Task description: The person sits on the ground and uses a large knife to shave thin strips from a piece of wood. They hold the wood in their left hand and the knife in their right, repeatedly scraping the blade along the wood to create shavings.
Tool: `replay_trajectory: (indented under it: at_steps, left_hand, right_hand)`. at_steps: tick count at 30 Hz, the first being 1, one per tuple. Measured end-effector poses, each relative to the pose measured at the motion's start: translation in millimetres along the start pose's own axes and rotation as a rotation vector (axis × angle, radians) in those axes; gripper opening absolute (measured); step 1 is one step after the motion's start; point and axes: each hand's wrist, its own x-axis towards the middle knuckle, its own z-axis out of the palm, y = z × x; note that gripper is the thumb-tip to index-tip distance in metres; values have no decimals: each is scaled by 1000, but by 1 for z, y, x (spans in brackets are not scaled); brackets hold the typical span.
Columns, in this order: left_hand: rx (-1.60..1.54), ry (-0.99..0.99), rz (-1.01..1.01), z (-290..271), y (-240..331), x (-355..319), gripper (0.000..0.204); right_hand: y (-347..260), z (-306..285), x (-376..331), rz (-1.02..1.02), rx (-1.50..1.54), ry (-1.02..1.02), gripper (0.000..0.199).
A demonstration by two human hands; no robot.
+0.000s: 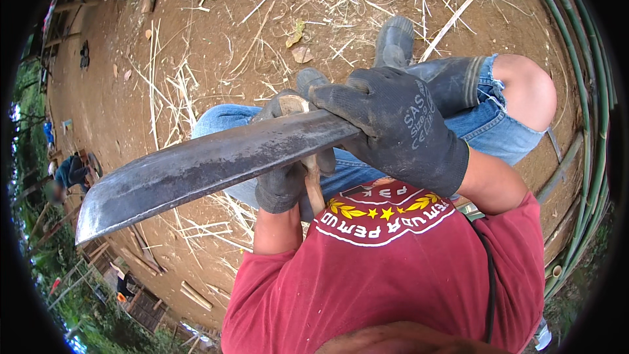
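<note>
A person in a red shirt (393, 275) and torn jeans (485, 128) works a broad, dark machete (209, 164) over the lap. The gloved right hand (393, 128) wraps its fingers around the machete's handle end, while the gloved left hand (285, 174), just beneath the blade, grips a short wooden piece (313, 180) upright against it. Bamboo slivers (170, 92) litter the dirt beyond the blade.

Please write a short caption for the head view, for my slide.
Gloved right hand holds a big knife across a thin wooden piece gripped by the left hand.
</note>
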Motion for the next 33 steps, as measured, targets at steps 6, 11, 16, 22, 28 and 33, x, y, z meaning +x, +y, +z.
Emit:
replay_trajectory:
  at_steps: [6,11,16,22,28,33]
  left_hand:
    - [-140,104,26,13,-4,-5,36]
    - [40,115,75,33,7,11,39]
    - [43,116,-101,62,34,26,36]
    - [187,206,61,59,26,42,34]
    - [350,476,47,68,34,34,26]
    - [515,486,39,55,42,26,70]
  right_hand:
    - [-1,2,1,3,52,21,37]
    - [0,2,5,-2,48,14,27]
    - [98,59,-21,52,-174,-74,18]
    - [60,25,4,277,21,139,11]
    - [33,-4,18,211,63,191,10]
    - [27,-4,18,150,57,208,10]
